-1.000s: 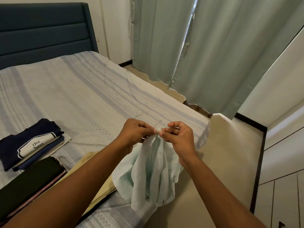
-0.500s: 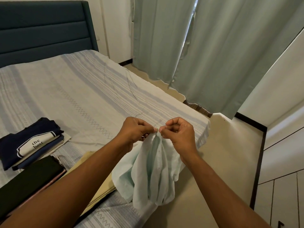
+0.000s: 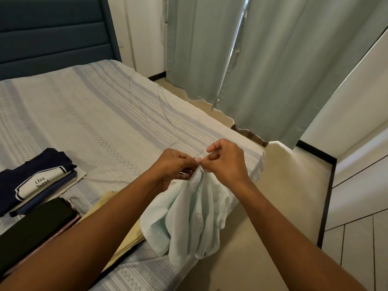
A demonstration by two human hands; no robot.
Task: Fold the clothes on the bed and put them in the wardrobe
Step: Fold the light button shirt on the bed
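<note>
I have the left hand [image 3: 174, 168] and the right hand [image 3: 227, 162] meeting at centre frame. Each grip is pinched narrow on the top edge of a pale mint shirt [image 3: 189, 219], fingertips nearly touching. The shirt hangs bunched below them, over the near corner of the bed [image 3: 105, 114]. Its lower folds sit in front of a yellow garment [image 3: 123, 236] lying flat on the cover, and the left forearm crosses the lower left and hides more of that garment. At the left edge I see a folded navy top [image 3: 52, 160] on a small stack, its white patch reading "the best". Just below it lies a folded black piece [image 3: 35, 225]. Green curtains [image 3: 273, 70] fill the upper right, and a blue headboard [image 3: 52, 34] fills the upper left.
</note>
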